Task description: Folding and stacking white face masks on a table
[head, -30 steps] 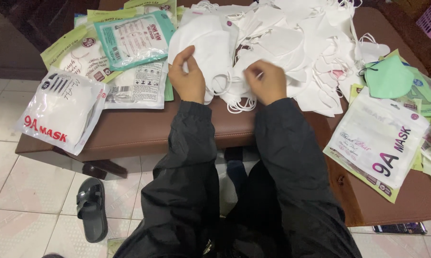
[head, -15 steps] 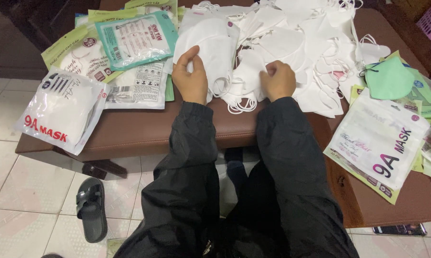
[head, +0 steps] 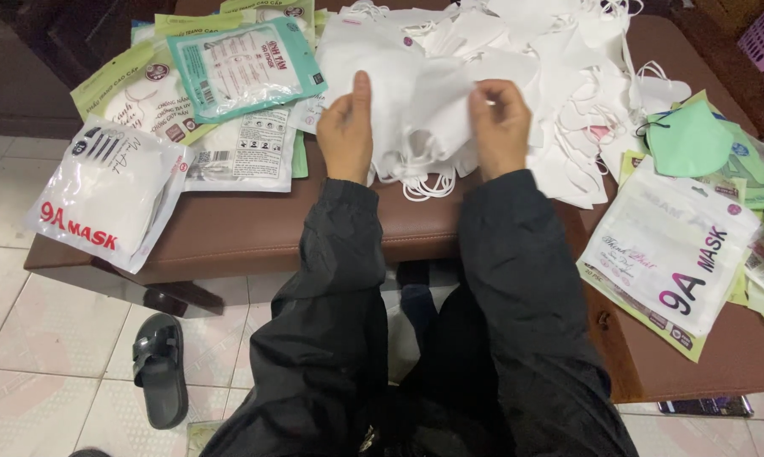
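My left hand (head: 346, 131) and my right hand (head: 500, 127) both grip a small stack of white face masks (head: 416, 118) just above the brown table (head: 255, 228). The left thumb points up along the stack's left edge. The right hand's fingers pinch its right edge. Ear loops hang from the stack's lower side. Behind the stack lies a big loose pile of white masks (head: 560, 59). Both arms are in black jacket sleeves.
Sealed mask packets lie at the left: a white bag (head: 103, 199) overhanging the table edge and a teal packet (head: 242, 68). At the right are a green mask (head: 691, 140) and more white packets (head: 678, 245). A black sandal (head: 160, 368) rests on the tiled floor.
Both hands have moved apart and lifted slightly, squaring up the stack of white masks between them. The view has shifted little.
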